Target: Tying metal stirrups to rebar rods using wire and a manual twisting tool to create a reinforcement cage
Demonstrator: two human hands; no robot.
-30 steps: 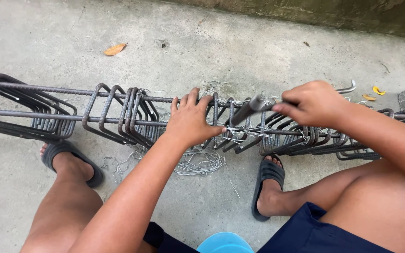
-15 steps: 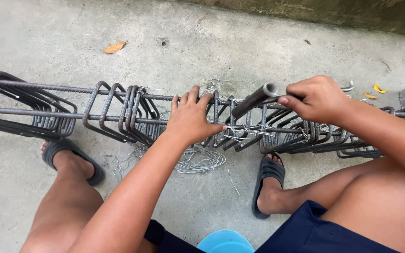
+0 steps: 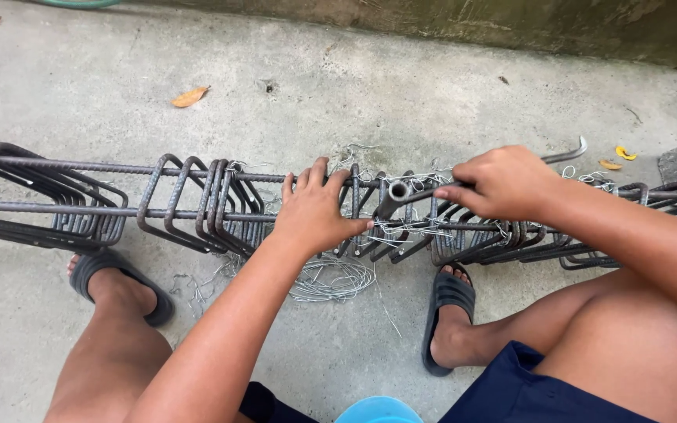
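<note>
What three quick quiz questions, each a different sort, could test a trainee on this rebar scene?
1. True or false: the left hand rests on the rebar cage.
2. The right hand holds: A a hammer, B a metal tube, C a saw.
3. What lies coiled on the concrete floor under the cage?

Key: 1 true. 2 B. 3 a bundle of thin tie wire.

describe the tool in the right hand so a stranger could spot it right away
Find the long rebar cage lying across the concrete floor. Near its middle, the right hand grips a short grey metal tube angled across the bars. Unlike the ribbed rods and thin tie wire around it, it is smooth, thicker and hollow-ended.
</note>
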